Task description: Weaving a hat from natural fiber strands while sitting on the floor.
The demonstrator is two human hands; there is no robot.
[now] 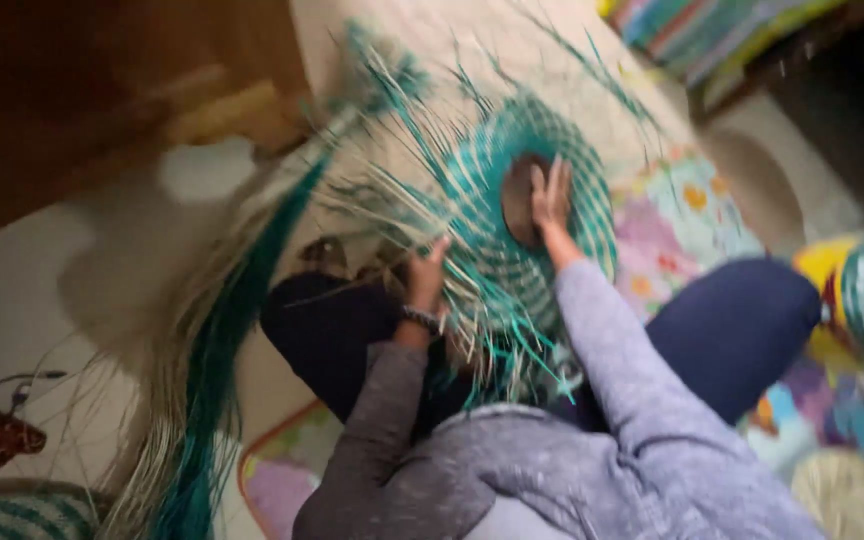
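Pale floor with a patterned mat lies under the half-woven teal basket (512, 230) at frame centre, right hand (550, 195) pressed flat on it, left hand (426, 272) pinching strands that could slip loose.

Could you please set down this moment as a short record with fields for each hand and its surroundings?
Left hand: grips the edge of the teal and pale woven disc, among loose strands
Right hand: pressed flat on the brown centre piece of the disc
Strand bundle: long teal and straw fibres trailing on the floor at left
Mat: colourful, under the legs
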